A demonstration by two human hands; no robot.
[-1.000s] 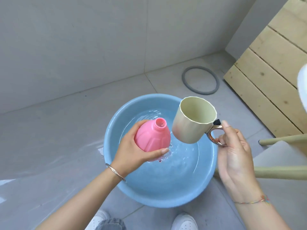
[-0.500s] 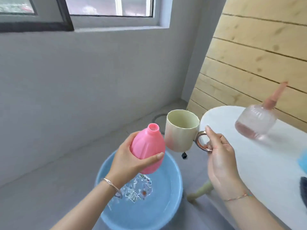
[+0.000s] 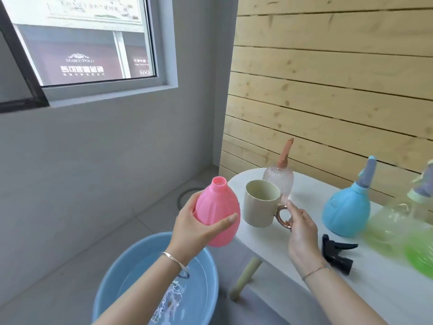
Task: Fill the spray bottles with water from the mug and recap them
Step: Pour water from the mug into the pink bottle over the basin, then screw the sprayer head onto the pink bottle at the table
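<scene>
A white round table (image 3: 375, 289) stands beside a blue plastic basin (image 3: 138, 254) of water. The left hand (image 3: 194, 227) grips an uncapped pink plastic spray bottle (image 3: 219, 207) upright above the basin. It is just beside a cream mug (image 3: 257, 207), whose copper handle the right hand (image 3: 302, 233) pinches over the table; a black trigger cap (image 3: 337, 253) lies nearby.

1. pink bottle (image 3: 216, 214): solid candy pink; faint vertical ribs;
2. mug (image 3: 259, 207): pale cream; handle (image 3: 278, 216) shiny copper-rose;
3. clear bottle (image 3: 281, 180): colourless, finely ribbed; nozzle (image 3: 286, 151) terracotta pink;
4. blue bottle (image 3: 345, 212): sky blue; spray head (image 3: 367, 174) grey-blue;
5. green bottle (image 3: 398, 231): translucent yellow-green, blurred;
6. trigger head (image 3: 336, 252): black;
7. table (image 3: 398, 292): white;
8. basin (image 3: 112, 289): light blue;
9. plank wall (image 3: 328, 78): pale wood, dark knots.
</scene>
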